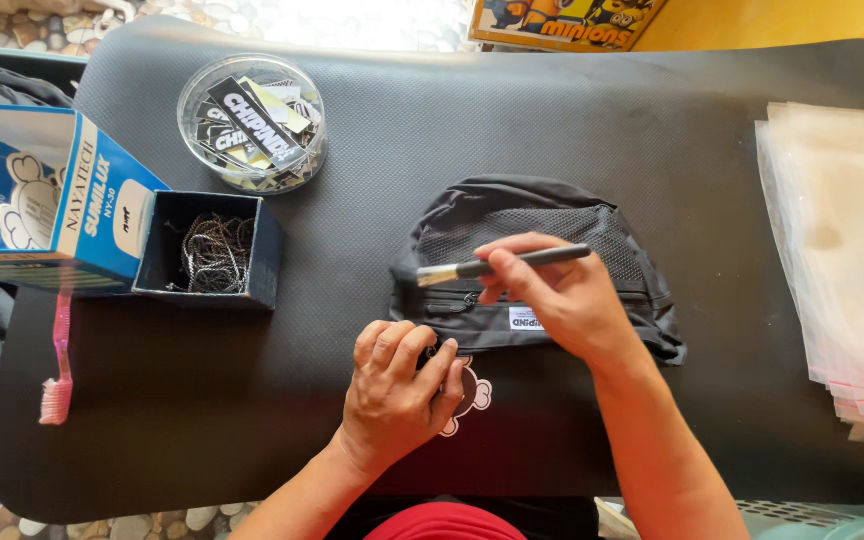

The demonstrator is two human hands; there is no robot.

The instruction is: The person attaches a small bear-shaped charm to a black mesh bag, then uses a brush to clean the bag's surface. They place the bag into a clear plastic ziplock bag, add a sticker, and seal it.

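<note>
My right fingers (pixel 527 262) pinch a slim black brush (pixel 507 265) near its middle, bristles pointing left over the zip edge of the small black pouch (pixel 552 225). My right hand (pixel 562 300) rests on the pouch front. My left hand (pixel 397 385) is curled, fingers pressed together on the pouch's lower left corner and on a white charm (pixel 474 395) that peeks out beside it. The pouch lies mid-mat (pixel 452 130), mesh panel up. To brush it well, I judge I should keep the left hand pinning the corner flat, stroke lightly along the zip line and not across the mesh, and let only the bristle tips touch. Left of me sit a box of chains (pixel 214 250), a round tub of tags (pixel 252 122) and a pink toothbrush (pixel 57 365); clear bags (pixel 842 260) are stacked right.
</note>
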